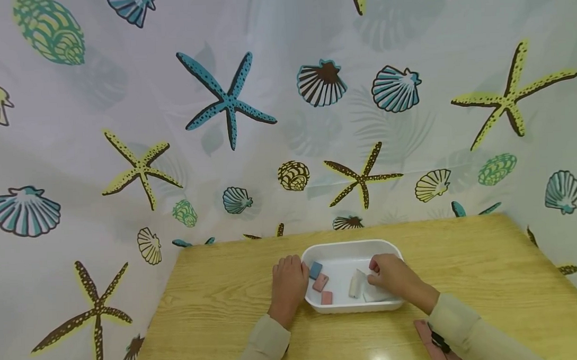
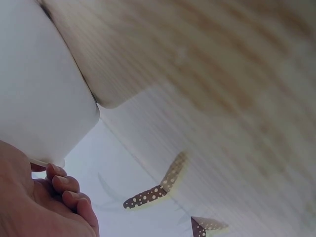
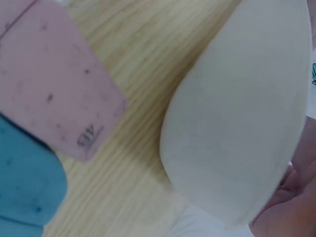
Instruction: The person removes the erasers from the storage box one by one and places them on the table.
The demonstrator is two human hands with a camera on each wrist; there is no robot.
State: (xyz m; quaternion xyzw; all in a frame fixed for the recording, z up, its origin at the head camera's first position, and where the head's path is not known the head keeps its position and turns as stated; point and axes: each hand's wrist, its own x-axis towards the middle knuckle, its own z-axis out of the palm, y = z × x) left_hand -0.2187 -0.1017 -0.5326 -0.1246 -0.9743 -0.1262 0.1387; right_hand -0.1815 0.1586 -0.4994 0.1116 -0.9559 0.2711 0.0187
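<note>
A white plastic tray (image 1: 352, 308) stands on the table. My left hand (image 1: 290, 283) grips its left rim; in the left wrist view the fingers (image 2: 64, 185) curl at the rim. My right hand (image 1: 392, 274) reaches over the right end with bent fingers, and whether anything is pinched there is hidden. Beside its fingertips lies an off-white block (image 1: 356, 283), with a flat white piece (image 1: 375, 293) under the hand. Towards the left of the tray lie a blue eraser (image 1: 315, 270) and two pink erasers (image 1: 320, 282).
Right of the tray, partly under my right sleeve (image 1: 458, 322), are pink erasers (image 1: 425, 334). One pink eraser (image 3: 59, 84), marked 4B, lies by a blue eraser (image 3: 29, 173). A shell-and-starfish patterned curtain (image 1: 278, 148) hangs behind the wooden table (image 1: 216, 309).
</note>
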